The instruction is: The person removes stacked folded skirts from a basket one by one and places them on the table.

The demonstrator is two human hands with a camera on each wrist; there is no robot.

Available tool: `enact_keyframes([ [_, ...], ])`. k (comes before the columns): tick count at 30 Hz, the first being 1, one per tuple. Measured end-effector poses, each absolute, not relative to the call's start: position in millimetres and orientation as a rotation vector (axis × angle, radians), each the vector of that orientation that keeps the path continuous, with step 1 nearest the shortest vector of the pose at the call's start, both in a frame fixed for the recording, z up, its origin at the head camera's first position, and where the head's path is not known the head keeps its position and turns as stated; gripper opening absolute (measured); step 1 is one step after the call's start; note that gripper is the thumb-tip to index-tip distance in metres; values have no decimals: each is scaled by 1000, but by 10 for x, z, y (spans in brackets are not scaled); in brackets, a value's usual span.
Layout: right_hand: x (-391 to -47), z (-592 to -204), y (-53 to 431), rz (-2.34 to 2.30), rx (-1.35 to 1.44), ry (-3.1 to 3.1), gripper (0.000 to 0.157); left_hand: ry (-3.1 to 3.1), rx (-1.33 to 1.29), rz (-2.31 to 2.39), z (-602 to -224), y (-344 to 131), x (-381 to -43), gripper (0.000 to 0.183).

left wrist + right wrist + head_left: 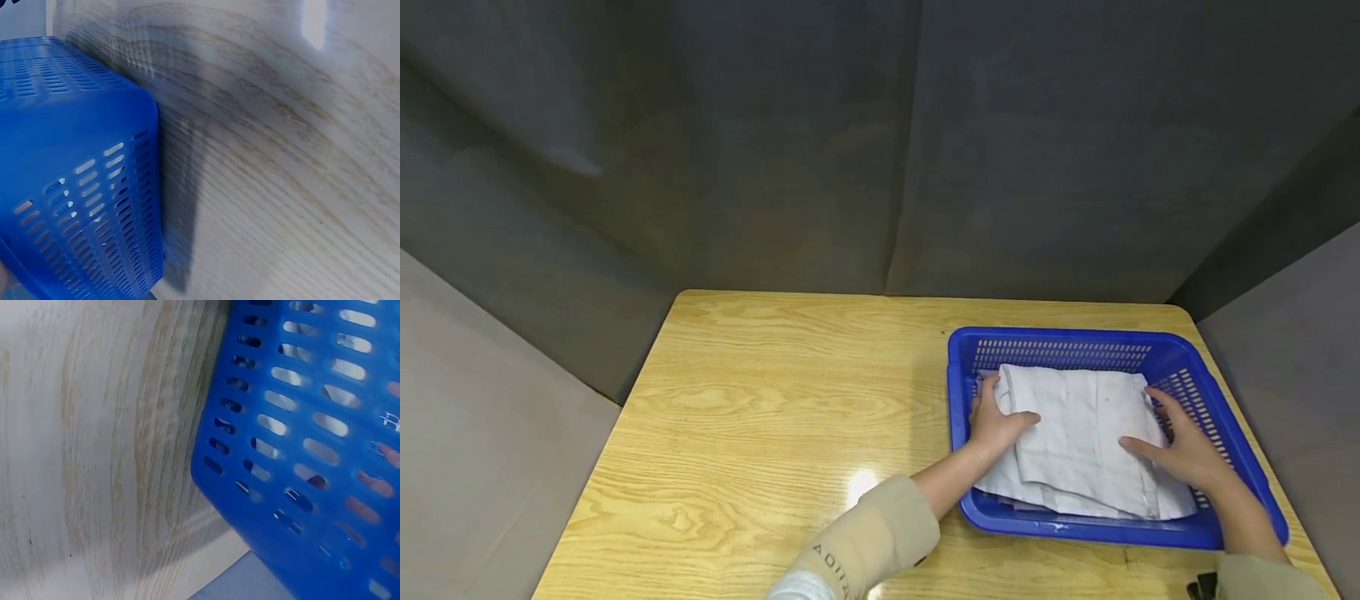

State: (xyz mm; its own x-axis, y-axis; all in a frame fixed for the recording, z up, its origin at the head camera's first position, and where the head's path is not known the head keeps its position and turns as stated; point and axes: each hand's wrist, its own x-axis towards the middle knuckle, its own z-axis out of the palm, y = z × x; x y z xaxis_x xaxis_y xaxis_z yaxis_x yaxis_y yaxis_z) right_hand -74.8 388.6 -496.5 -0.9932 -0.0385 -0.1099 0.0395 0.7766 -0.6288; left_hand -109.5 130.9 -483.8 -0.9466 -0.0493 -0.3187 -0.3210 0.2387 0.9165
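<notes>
A folded white cloth (1075,433) lies in a blue plastic basket (1075,537), on top of other white and pale lilac fabric. At its left edge is my left hand (996,429), thumb spread across the top and fingers along the side, their tips partly hidden. My right hand (1191,454) is at the right edge, thumb over the cloth and forefinger near its upper right corner. Neither hand plainly pinches the fabric. Through the slots of the basket wall (300,437), the right wrist view shows bits of white fabric and fingers. The left wrist view shows the basket's outside wall (94,187).
The basket stands at the right side of a wood-grain table (760,417). Dark grey curtain panels (790,150) rise behind the table, with lighter grey panels (482,433) at the sides. A small black object (1202,586) shows beside the right sleeve (1262,579).
</notes>
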Motion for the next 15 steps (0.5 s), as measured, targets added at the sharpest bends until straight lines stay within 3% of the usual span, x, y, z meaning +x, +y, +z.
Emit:
enact_keyframes([
  [15,-794,-5012,3877,-939,118,2727,100,2263,-333,1781,-4880,1397,-1106,73],
])
